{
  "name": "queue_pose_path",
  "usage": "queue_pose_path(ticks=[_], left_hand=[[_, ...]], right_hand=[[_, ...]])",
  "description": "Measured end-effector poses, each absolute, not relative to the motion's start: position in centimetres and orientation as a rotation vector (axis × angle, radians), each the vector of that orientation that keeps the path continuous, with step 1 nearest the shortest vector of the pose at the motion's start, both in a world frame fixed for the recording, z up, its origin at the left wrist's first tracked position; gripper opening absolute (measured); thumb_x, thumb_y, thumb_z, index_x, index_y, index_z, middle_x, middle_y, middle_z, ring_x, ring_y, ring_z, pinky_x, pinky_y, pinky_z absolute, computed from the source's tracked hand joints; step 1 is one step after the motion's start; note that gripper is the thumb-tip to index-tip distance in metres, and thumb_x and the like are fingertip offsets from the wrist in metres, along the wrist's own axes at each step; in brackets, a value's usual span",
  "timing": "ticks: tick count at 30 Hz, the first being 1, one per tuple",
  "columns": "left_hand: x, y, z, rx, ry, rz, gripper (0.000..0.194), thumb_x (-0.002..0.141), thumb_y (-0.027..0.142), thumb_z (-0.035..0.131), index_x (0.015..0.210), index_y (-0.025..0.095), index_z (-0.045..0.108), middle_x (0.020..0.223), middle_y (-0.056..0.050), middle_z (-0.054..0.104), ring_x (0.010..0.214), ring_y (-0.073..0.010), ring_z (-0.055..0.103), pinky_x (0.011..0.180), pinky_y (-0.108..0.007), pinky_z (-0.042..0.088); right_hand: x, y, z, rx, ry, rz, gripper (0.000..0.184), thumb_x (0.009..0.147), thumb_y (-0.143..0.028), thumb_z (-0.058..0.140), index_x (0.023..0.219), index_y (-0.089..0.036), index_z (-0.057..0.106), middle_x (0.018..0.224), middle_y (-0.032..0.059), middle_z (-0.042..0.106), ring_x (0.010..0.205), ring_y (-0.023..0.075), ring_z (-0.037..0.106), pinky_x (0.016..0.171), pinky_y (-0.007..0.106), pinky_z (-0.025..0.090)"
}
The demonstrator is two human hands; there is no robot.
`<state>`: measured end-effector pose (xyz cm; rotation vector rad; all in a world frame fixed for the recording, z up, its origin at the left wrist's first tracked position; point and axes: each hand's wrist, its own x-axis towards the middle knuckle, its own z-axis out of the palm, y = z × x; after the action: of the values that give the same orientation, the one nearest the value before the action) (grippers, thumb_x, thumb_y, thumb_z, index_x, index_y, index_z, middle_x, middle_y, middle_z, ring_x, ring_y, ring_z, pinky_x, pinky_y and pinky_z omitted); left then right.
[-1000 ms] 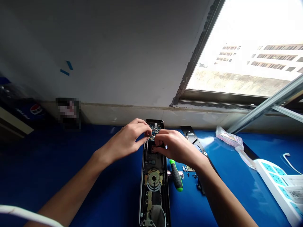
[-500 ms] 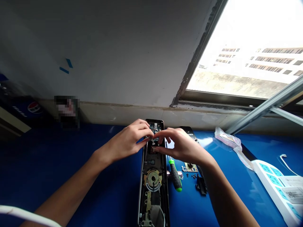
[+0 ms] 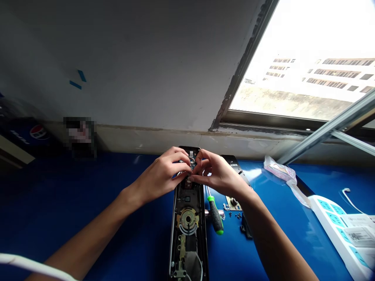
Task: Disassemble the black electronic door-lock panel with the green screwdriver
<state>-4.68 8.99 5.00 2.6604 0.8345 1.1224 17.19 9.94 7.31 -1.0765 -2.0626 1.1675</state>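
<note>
2 hands (image 3: 161, 175) (image 3: 218, 173), grip unclear, meet over a lock (image 3: 187, 218) on a blue table (image 3: 263, 249) below a window (image 3: 293, 66).

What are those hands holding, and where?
Left hand and right hand meet at the circuit board of an open door lock; the exact hold cannot be told.

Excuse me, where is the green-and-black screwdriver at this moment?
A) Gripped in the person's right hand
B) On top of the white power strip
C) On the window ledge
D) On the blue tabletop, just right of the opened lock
D. The screwdriver lies on the blue tabletop beside the opened door lock, while the left hand and right hand are both at the lock's upper end.
</note>
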Motion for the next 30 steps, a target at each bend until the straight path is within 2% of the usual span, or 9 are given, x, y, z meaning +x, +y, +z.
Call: queue_pose_path(ticks=[4,7,12,16,20,26,30], left_hand=[[-4.6,8.9,5.1,2.646,0.843,1.128,0.013,0.093,0.008,0.067,0.095,0.021,0.069,0.11,-0.005,0.068,0.121,-0.0228,0.056,0.102,-0.038,0.053],[-4.9,8.8,5.6,2.552,1.039,1.089,0.011,0.091,0.013,0.068,0.097,0.022,0.064,0.122,-0.006,0.061,0.12,-0.0234,0.058,0.104,-0.041,0.052],[-5.7,8.4,5.6,2.204,1.209,0.863,0.041,0.083,0.026,0.075,0.117,0.026,0.05,0.138,-0.008,0.048,0.119,-0.025,0.06,0.1,-0.044,0.057],[-5.5,8.3,4.4,1.96,1.128,0.73,0.051,0.081,0.027,0.076,0.119,0.028,0.043,0.133,-0.008,0.049,0.107,-0.0228,0.066,0.085,-0.038,0.062],[-4.9,8.4,3.7,1.911,1.171,0.768,0.056,0.078,0.029,0.08,0.118,0.028,0.041,0.129,-0.007,0.051,0.096,-0.0214,0.068,0.079,-0.038,0.061],[-4.7,8.4,3.7,1.923,1.22,0.778,0.054,0.077,0.031,0.08,0.115,0.027,0.04,0.124,-0.007,0.055,0.104,-0.0256,0.066,0.08,-0.038,0.058],[-4.6,8.3,3.9,1.921,1.237,0.773,0.056,0.077,0.031,0.08,0.115,0.027,0.04,0.121,-0.008,0.057,0.1,-0.0254,0.067,0.077,-0.037,0.057]], right_hand=[[17.4,10.1,7.1,-1.067,-2.075,1.177,0.035,0.08,-0.017,0.076,0.09,-0.025,0.043,0.082,-0.0019,0.076,0.075,0.0156,0.071,0.065,0.026,0.053],[17.5,10.2,6.9,-1.044,-2.103,1.143,0.035,0.081,-0.015,0.075,0.088,-0.025,0.042,0.083,-0.0026,0.077,0.077,0.015,0.072,0.067,0.025,0.053],[17.5,10.2,7.0,-1.037,-2.139,1.006,0.031,0.079,-0.01,0.076,0.084,-0.023,0.047,0.082,-0.0033,0.076,0.075,0.0121,0.069,0.065,0.022,0.049],[17.2,10.0,7.1,-1.031,-2.188,0.921,0.024,0.079,-0.009,0.075,0.081,-0.021,0.055,0.078,-0.0049,0.072,0.069,0.0093,0.062,0.059,0.02,0.043],[17.0,9.9,7.0,-1.044,-2.216,0.853,0.023,0.08,-0.008,0.074,0.081,-0.022,0.055,0.076,-0.0062,0.071,0.067,0.0085,0.059,0.059,0.02,0.042],[17.1,9.9,6.9,-1.068,-2.269,0.787,0.022,0.081,-0.012,0.075,0.083,-0.022,0.056,0.077,-0.0063,0.07,0.067,0.0087,0.059,0.06,0.021,0.042],[17.0,9.6,7.0,-1.079,-2.308,0.708,0.019,0.082,-0.011,0.073,0.083,-0.022,0.058,0.075,-0.0063,0.066,0.065,0.0081,0.054,0.058,0.021,0.04]])
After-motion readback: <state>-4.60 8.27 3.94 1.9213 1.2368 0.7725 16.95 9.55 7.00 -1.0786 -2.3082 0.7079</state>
